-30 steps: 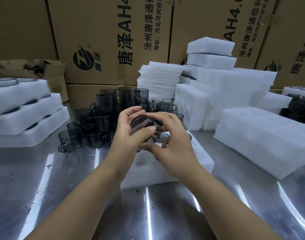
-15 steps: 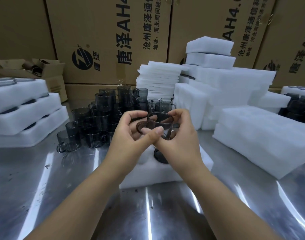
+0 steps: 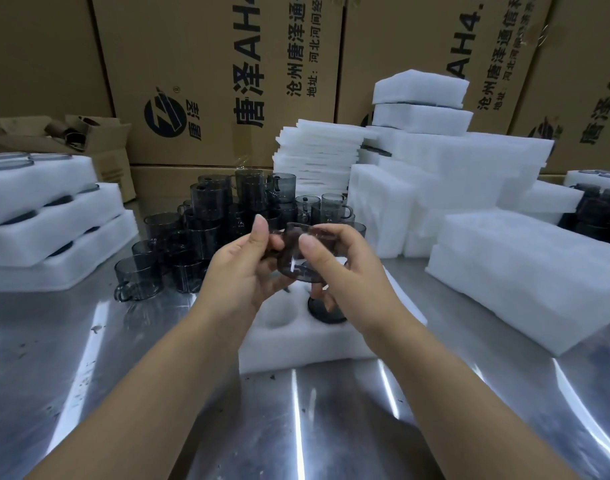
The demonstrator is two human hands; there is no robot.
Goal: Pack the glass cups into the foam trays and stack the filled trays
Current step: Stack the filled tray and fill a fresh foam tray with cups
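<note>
Steel table [image 3: 296, 427]: near strip in front of the tray [image 3: 296, 348] is bare metal with glare streaks. A narrow lane of metal shows on either side of the tray. Left lane ends at a stack of filled trays [image 3: 54, 216] by the left edge. Right lane ends at a foam slab [image 3: 504, 282]. Behind the tray, a cup cluster [image 3: 220, 223] closes the back, with boxes [image 3: 210, 81] as a wall beyond.

Grip: both hands hold one cup [image 3: 298, 263] in the air above the tray, tilted, slightly blurred.
- Left hand [image 3: 243, 271]: fingers curled at the cup's left side, thumb raised.
- Right hand [image 3: 352, 271]: thumb on the near wall, fingers wrapped round the far side and base.

Counts:
- Cups in hand: 1.
- Cups seated in the tray: 1 [image 3: 326, 311], just under the right hand.
- Empty pockets visible: 1, left of the seated cup; the hands hide the rest of the tray.
- Trays in the left stack: 3.
- Cluster cups: well over a dozen, some stacked; exact count not readable.
- Thin foam sheets [image 3: 317, 157]: one pile, sheets uncountable.
</note>
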